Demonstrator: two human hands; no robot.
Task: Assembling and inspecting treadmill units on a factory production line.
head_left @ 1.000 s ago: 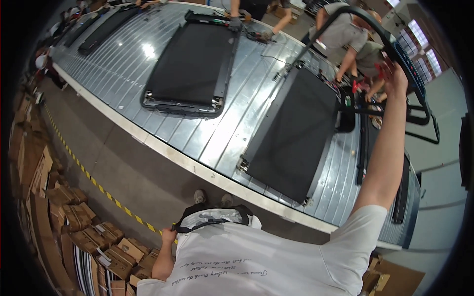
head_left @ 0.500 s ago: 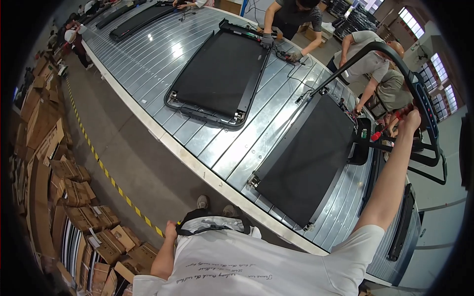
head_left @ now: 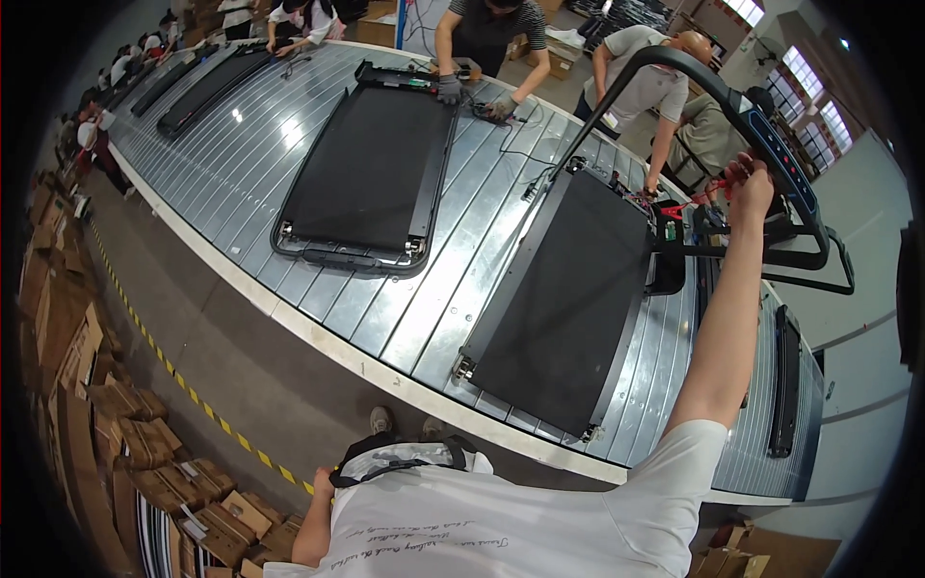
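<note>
Left hand [head_left: 323, 482] hangs at the hip at 7 o'clock; finger state cannot be told. Two treadmill decks lie on the ribbed metal conveyor [head_left: 462, 279]: the near deck [head_left: 568, 299] at centre-right, the far deck [head_left: 371, 173] at 11 o'clock. Right hand [head_left: 750, 183], at 2 o'clock, has fingers closed on the near deck's raised handrail [head_left: 771, 144]. Three workers stand beyond.

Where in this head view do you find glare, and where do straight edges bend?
Head view: bright glare patches sit on the ribbed metal conveyor between the treadmill decks; its long near edge curves toward the rim, fisheye distortion; the corners go black; the right hand on the handrail stays sharp.
</note>
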